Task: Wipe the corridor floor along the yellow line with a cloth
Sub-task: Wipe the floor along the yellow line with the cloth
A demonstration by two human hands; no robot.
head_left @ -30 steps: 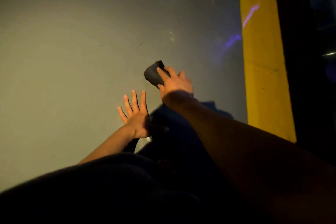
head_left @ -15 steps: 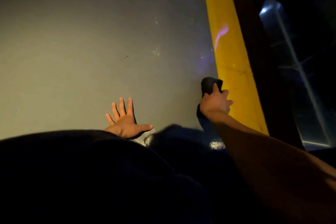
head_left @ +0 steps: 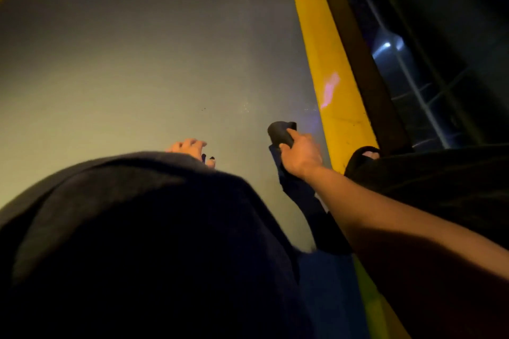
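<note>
1. Head view, looking down: grey floor, dim light, with the yellow line running away along its right side.
2. Cloth: dark, bunched, on the floor just left of the line. Part of it sticks out ahead of the knuckles; the rest is under the palm. Whether it touches the paint cannot be told.
3. Right hand: fingers curled round the cloth, pressing it to the floor. This arm is the nearer to the line by far.
4. Left hand: well left of the cloth, mostly hidden behind a dark knee. Fingers seem lowered to the floor; spread or curled cannot be told. It holds nothing that I can see.
5. Key relation: the line's long axis runs forward, away from the person, close beside the cloth on its right. The next stroke probably wants to follow that axis, forward or back, keeping to the line's left edge.
6. Foot in a dark sandal: on the line, just right of the right hand.
7. Containers: none in view.
8. Beyond the line: a dark strip, then a glass panel catching reflections.
</note>
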